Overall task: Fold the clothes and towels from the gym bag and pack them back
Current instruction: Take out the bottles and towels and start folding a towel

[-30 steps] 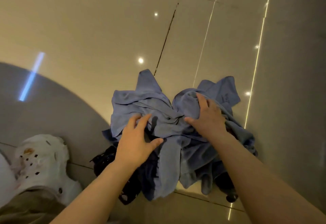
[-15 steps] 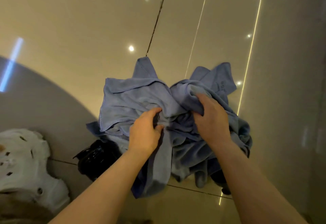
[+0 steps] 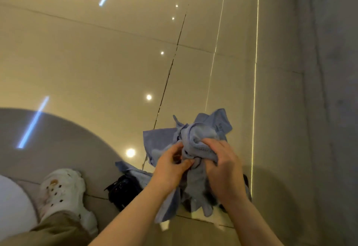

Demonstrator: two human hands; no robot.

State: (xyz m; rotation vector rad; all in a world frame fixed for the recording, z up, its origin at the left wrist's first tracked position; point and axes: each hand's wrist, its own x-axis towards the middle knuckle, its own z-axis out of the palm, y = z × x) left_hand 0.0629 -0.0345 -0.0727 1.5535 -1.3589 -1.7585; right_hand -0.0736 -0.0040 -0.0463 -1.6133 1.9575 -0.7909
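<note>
A crumpled blue towel [image 3: 195,137] is bunched up above the glossy tiled floor, its lower folds hanging down between my forearms. My left hand [image 3: 170,165] pinches a fold of it at the middle. My right hand [image 3: 222,160] grips the bunched cloth just to the right, fingers curled round it. A black gym bag [image 3: 122,191] lies on the floor under and left of the towel, mostly hidden by the cloth and my left arm.
My white shoe [image 3: 62,193] and tan trouser leg [image 3: 52,230] are at the lower left. A grey rounded floor area [image 3: 58,145] lies left of the bag. A grey wall [image 3: 329,110] runs along the right side.
Both hands have gathered the spread-out towel into a tight bunch and lifted it. My hands came closer together. The camera tilted up, showing more floor.
</note>
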